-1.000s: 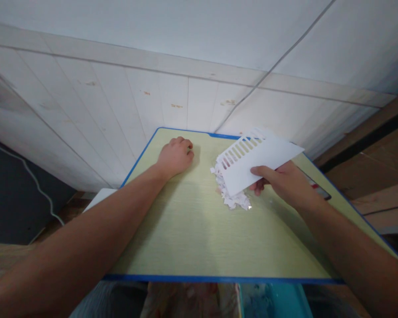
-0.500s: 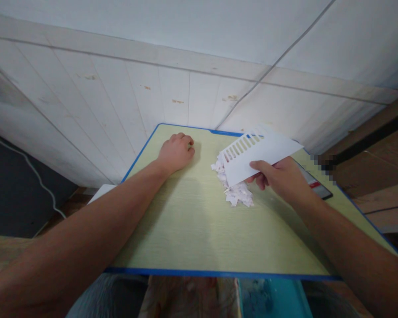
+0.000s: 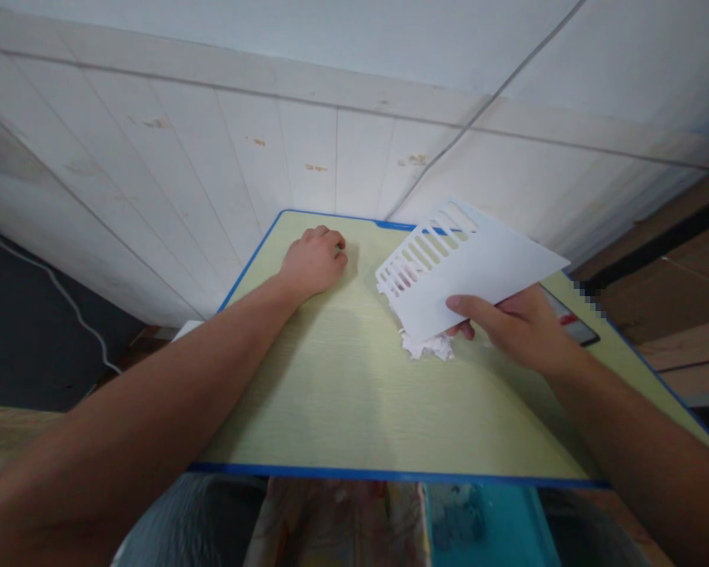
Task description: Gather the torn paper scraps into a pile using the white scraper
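Observation:
A white paper sheet (image 3: 449, 279) with a row of long slots cut along one edge is pinched in my right hand (image 3: 520, 319), thumb on top and fingers beneath. It is tilted above the table, over a pile of small white paper scraps (image 3: 426, 346), and covers part of the pile. My left hand (image 3: 314, 260) rests on the table's far left part, its fingers curled in loosely. Nothing shows in it, and its palm is hidden.
The pale yellow table (image 3: 331, 394) has a blue rim and stands against a white panelled wall (image 3: 213, 157). A flat dark-edged object (image 3: 579, 323) lies at the right, partly behind my right hand. Below the front edge is a turquoise tray (image 3: 508, 520). A grey cable (image 3: 478, 114) crosses the wall.
My right hand has turned the slotted sheet so more of its face shows, and it now hides more of the scraps. The left hand stays in place.

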Demonstrator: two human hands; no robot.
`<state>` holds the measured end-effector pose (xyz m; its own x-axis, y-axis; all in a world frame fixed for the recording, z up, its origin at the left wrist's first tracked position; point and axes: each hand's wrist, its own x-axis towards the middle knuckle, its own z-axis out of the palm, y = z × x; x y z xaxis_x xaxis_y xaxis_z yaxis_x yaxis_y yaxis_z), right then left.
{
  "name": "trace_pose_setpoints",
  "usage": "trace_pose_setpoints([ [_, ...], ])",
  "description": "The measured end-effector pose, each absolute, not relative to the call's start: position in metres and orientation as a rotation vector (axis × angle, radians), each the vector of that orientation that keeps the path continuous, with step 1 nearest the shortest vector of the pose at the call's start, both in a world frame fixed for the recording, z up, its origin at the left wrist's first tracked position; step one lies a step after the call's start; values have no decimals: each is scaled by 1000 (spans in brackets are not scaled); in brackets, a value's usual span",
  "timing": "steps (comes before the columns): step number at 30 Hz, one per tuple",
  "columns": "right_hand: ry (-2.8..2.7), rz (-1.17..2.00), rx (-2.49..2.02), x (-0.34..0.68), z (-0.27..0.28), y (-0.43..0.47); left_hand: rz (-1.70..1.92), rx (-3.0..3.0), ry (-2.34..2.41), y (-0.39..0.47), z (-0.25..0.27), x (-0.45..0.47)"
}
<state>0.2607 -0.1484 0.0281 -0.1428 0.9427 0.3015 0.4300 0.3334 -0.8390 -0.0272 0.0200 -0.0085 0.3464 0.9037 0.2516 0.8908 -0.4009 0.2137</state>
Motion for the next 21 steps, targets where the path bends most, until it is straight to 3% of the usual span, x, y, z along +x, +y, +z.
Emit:
trace_pose_setpoints([
  [5,-1833,861,-1175,250,33,-154,570,2529,1702,24,-14,-27],
  [16,-1747,632,-1274,257,27,-152,564,2504,1693,22,-11,-26],
  [21,-1768,677,-1272,258,24,-156,596,2504,1678,24,-14,-26],
])
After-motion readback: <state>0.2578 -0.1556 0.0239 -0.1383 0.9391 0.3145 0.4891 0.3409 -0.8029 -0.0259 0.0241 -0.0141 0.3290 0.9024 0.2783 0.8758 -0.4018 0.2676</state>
